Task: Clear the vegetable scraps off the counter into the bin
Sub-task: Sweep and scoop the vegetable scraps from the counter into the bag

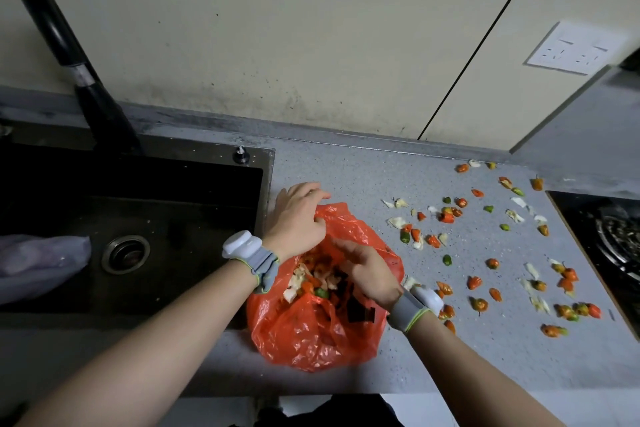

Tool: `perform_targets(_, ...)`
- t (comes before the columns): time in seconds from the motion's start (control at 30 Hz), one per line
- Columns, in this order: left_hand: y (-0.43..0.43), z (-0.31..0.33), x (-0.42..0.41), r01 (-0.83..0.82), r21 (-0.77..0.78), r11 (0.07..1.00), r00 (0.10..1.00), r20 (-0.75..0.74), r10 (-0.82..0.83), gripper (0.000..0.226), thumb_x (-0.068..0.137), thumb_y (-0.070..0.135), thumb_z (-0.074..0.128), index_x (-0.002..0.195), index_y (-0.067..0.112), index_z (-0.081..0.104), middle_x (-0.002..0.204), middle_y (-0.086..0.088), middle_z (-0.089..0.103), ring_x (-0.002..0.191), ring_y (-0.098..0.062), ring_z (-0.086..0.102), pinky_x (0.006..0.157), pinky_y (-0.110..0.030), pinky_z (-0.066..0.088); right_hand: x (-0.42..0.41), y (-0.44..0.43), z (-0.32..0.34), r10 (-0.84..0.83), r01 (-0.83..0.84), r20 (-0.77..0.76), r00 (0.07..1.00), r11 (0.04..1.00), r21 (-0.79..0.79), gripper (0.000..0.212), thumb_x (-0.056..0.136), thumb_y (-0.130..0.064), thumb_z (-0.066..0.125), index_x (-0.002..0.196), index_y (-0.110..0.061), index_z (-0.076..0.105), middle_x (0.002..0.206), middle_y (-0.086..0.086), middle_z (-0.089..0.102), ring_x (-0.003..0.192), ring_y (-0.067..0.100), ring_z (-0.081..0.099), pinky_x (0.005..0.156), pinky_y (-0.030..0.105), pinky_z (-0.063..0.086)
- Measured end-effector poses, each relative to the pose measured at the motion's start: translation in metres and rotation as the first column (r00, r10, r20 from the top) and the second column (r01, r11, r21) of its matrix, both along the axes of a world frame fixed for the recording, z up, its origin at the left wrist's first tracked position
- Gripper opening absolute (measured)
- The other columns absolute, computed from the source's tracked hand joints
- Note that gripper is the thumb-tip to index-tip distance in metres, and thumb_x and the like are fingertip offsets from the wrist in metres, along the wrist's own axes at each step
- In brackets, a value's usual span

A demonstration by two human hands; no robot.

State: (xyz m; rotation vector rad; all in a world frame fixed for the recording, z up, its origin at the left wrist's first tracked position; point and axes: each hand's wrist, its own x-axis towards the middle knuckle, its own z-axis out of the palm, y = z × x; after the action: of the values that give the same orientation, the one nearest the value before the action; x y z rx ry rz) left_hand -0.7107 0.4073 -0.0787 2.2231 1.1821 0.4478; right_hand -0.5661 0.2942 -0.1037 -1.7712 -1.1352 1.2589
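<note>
A grey speckled desk [346,170] is shown against a pale wall, with a black sink [138,204] and tap [69,55] at the left of the frame. An orange plastic bag [311,333] stands open at lower centre, with cut pieces seen inside. Its upper rim is pinched by the left hand [298,218]. The right hand [370,274] is held in the mouth with fingers curled; whether its grip encloses anything cannot be told. The vegetable scraps [446,217] are scattered over the desk at centre right.
</note>
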Motion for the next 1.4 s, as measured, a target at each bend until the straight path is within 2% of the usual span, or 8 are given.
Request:
perform_targets(0.2,-0.032,-0.01,0.002,0.019,0.157,0.987,0.998,-0.065,-0.009,0.065,0.081,0.013,0.052,0.145,0.021,0.041,0.158,-0.005,0.024,0.149,-0.024,0.009,0.121,-0.054,0.005,0.029,-0.023,-0.005,-0.124,0.106,0.192,0.973,0.989,0.101,0.032,0.098,0.004,0.051,0.119,-0.011,0.07,0.109,-0.004,0.074,0.102,0.006,0.07,0.097,0.027,0.053)
perform_targets(0.37,-0.058,-0.02,0.017,0.047,0.275,0.96,0.999,-0.008,-0.046,0.065,0.077,0.013,0.055,0.141,0.019,0.046,0.155,-0.012,0.027,0.149,-0.032,0.013,0.12,-0.059,0.007,0.052,-0.047,-0.002,-0.312,0.306,0.027,0.95,0.944,0.125,0.027,0.095,0.011,0.054,0.096,-0.011,0.068,0.086,0.007,0.071,0.071,0.011,0.07,0.074,0.024,0.058)
perform_targets(0.6,-0.1,-0.023,0.04,0.111,0.385,0.916,0.989,0.051,-0.141,0.054,0.081,0.011,0.051,0.135,0.011,0.052,0.154,-0.015,0.032,0.149,-0.03,0.017,0.121,-0.053,0.011,0.093,-0.078,-0.007,-0.495,0.435,0.302,0.814,0.866,0.247,0.013,0.097,-0.003,0.057,0.094,-0.009,0.069,0.076,0.003,0.067,0.06,0.006,0.063,0.055,0.015,0.048)
perform_targets(0.7,-0.131,-0.04,0.057,0.327,0.427,0.843,0.936,-0.026,-0.35,0.054,0.084,0.016,0.049,0.137,0.008,0.052,0.152,-0.013,0.041,0.147,-0.028,0.026,0.122,-0.048,0.013,0.109,-0.097,-0.04,-0.31,0.206,0.713,0.628,0.951,0.232,0.023,0.094,-0.012,0.053,0.105,-0.009,0.073,0.096,0.009,0.068,0.083,0.027,0.066,0.072,0.03,0.049)
perform_targets(0.87,-0.168,-0.079,0.075,0.661,0.377,0.649,0.742,-0.456,-0.491,0.043,0.085,0.028,0.049,0.122,0.01,0.063,0.143,-0.013,0.051,0.144,-0.032,0.031,0.119,-0.058,0.008,0.108,-0.115,-0.083,0.077,-0.132,0.866,0.494,0.991,-0.013,0.05,0.09,-0.031,0.039,0.132,-0.015,0.061,0.139,0.012,0.056,0.133,0.036,0.049,0.113,0.056,0.031)
perform_targets(1.0,-0.167,-0.083,0.069,0.545,0.323,0.774,0.744,-0.612,-0.268,0.041,0.084,0.03,0.054,0.114,0.009,0.069,0.143,-0.015,0.052,0.146,-0.037,0.027,0.114,-0.069,0.003,0.096,-0.114,-0.095,0.267,-0.372,0.893,0.363,0.92,-0.123,0.059,0.097,-0.036,0.034,0.153,-0.018,0.036,0.162,0.01,0.027,0.151,0.034,0.018,0.117,0.055,0.004)
perform_targets(1.2,-0.173,-0.078,0.075,0.413,0.336,0.846,0.73,-0.678,-0.087,0.046,0.08,0.033,0.054,0.113,0.005,0.07,0.144,-0.016,0.051,0.147,-0.037,0.023,0.113,-0.071,0.006,0.089,-0.086,-0.101,0.336,-0.582,0.911,0.237,0.8,-0.144,0.059,0.103,-0.043,0.032,0.155,-0.015,0.03,0.163,0.005,0.025,0.153,0.029,0.012,0.121,0.056,0.004)
perform_targets(1.4,-0.18,-0.076,0.088,0.339,0.315,0.886,0.702,-0.712,-0.016,0.048,0.077,0.034,0.056,0.111,0.003,0.071,0.146,-0.018,0.048,0.147,-0.039,0.022,0.111,-0.072,0.007,0.129,-0.086,-0.111,0.357,-0.412,0.902,0.242,0.88,-0.238,0.063,0.103,-0.047,0.015,0.157,-0.015,0.021,0.164,0.007,0.017,0.153,0.031,0.003,0.12,0.06,-0.004)
